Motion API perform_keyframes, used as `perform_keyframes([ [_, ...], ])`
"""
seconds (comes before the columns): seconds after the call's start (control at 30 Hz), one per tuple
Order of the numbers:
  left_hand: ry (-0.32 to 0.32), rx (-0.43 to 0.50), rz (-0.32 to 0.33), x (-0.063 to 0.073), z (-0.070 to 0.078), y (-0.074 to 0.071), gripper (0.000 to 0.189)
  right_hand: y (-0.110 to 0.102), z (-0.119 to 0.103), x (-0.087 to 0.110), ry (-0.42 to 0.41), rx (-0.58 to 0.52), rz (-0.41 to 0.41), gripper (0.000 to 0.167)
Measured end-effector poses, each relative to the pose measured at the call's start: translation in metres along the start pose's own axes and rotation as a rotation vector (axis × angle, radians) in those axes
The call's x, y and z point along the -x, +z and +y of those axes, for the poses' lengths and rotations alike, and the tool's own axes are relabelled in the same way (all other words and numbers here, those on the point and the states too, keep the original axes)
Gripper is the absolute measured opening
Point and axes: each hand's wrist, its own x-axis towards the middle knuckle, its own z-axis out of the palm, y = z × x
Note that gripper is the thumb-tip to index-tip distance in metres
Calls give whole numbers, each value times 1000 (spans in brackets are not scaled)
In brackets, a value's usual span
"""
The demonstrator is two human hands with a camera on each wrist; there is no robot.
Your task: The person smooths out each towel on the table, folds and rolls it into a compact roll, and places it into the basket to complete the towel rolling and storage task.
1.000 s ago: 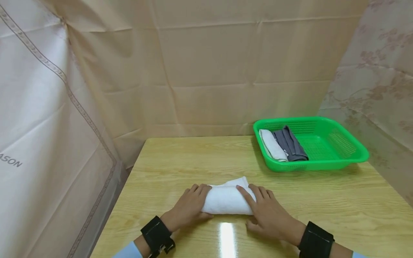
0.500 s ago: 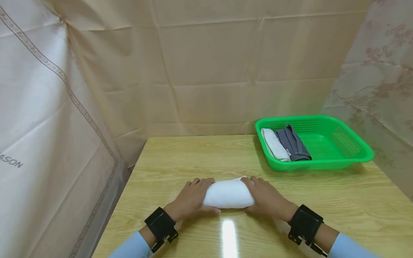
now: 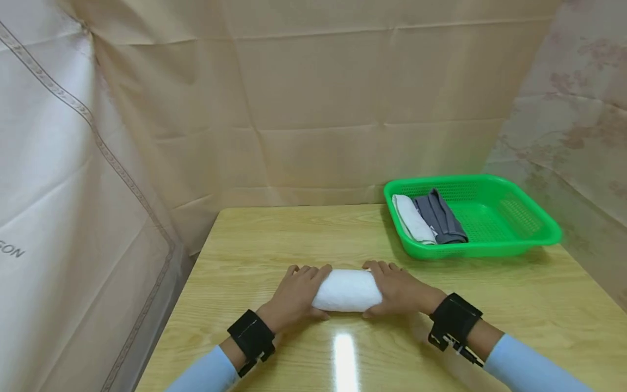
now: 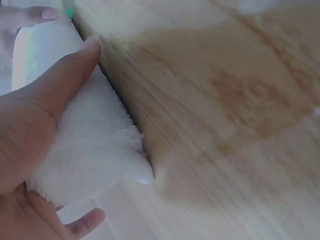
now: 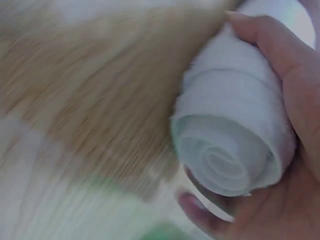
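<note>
A white towel [image 3: 348, 291], rolled into a thick cylinder, lies crosswise on the wooden table between both hands. My left hand [image 3: 297, 294] grips its left end, the thumb on the near side and the fingers over the far side. At the other end, my right hand [image 3: 398, 288] holds the roll in the same way. The right wrist view shows the spiral layers at the end of the towel [image 5: 225, 155], with the thumb along its side. In the left wrist view the fuzzy left end of the towel [image 4: 95, 145] shows beneath the thumb.
A green plastic basket [image 3: 514, 250] stands at the table's back right. Inside it, a folded white towel [image 3: 413, 218] lies beside a folded dark grey cloth [image 3: 441, 218]. Beige sheeting [image 3: 313, 109] hangs behind the wooden table [image 3: 274, 234].
The towel's loose far flap has been rolled in, so the roll now looks complete and compact. Both hands have moved slightly away from the body and closer together round its ends.
</note>
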Motion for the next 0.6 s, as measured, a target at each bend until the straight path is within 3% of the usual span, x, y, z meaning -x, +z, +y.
perform_keyframes([
  [0.1,0,36,-16,-2,-4,1,94,9,-7,3,-46,285,141,95],
  [0.2,9,81,-39,-6,-9,3,85,17,-14,3,-109,435,229,86],
  [0.3,9,126,-66,-9,-13,3,82,23,-17,2,-105,424,227,83],
  [0.43,2,150,-57,-10,-15,5,87,29,-14,-2,-65,341,219,98],
  [0.5,-4,126,-29,-10,-14,6,91,30,-11,-5,-54,310,219,103],
  [0.6,26,11,39,-11,-11,7,95,28,-9,-10,-48,274,221,97],
])
